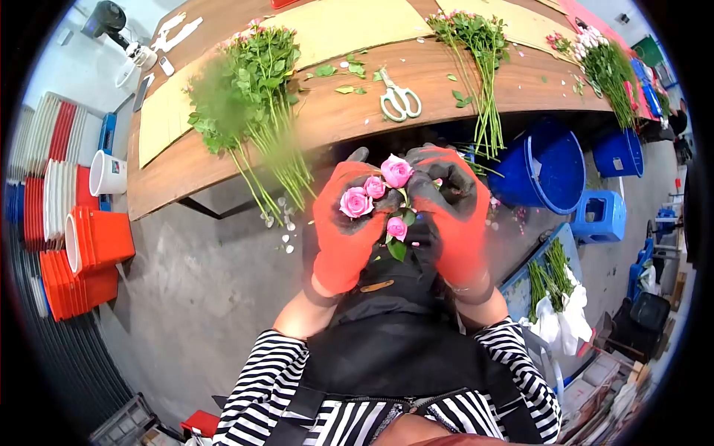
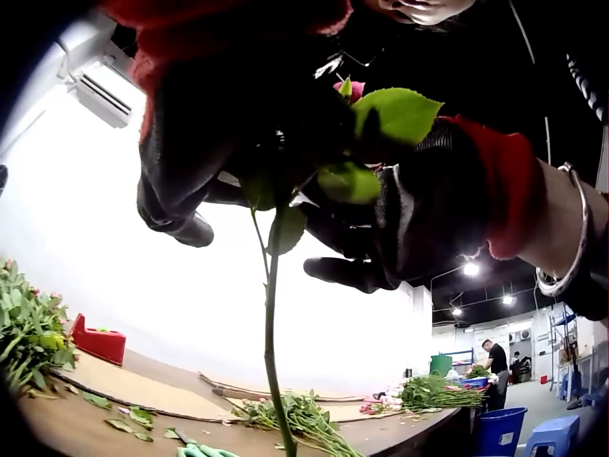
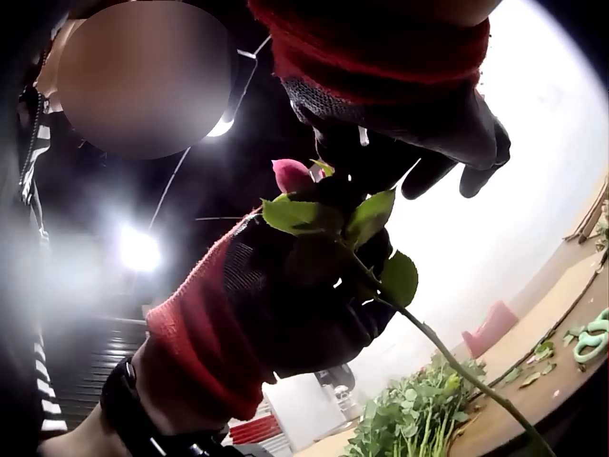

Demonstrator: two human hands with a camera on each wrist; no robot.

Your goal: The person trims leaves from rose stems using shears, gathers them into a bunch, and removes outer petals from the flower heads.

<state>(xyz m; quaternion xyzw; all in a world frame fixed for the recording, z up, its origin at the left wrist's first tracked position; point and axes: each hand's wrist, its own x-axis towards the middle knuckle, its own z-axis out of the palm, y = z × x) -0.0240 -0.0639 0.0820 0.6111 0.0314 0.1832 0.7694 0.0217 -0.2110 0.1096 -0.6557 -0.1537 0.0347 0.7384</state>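
Both hands wear red gloves with dark palms and fingers. A spray of pink roses [image 1: 357, 202] is held between them before the black apron. The left hand [image 1: 343, 227] grips it just below the blooms, its fingers curled. On the other side, the right hand [image 1: 452, 204] has bent fingers at the blooms and seems to pinch part of the spray; the exact contact is hidden. The long green stem [image 2: 270, 333] hangs down below the hands in the left wrist view. Green leaves [image 3: 398, 278] stand out near the left hand's fingers in the right wrist view.
A wooden table [image 1: 335, 104] carries leafy rose bunches [image 1: 260, 82], another bunch [image 1: 483, 59] and pale green scissors [image 1: 400, 98]. Blue buckets [image 1: 547, 167] and a blue stool [image 1: 599, 215] stand at right. Orange bins [image 1: 100, 238] are at left. A person [image 2: 496, 367] stands far off.
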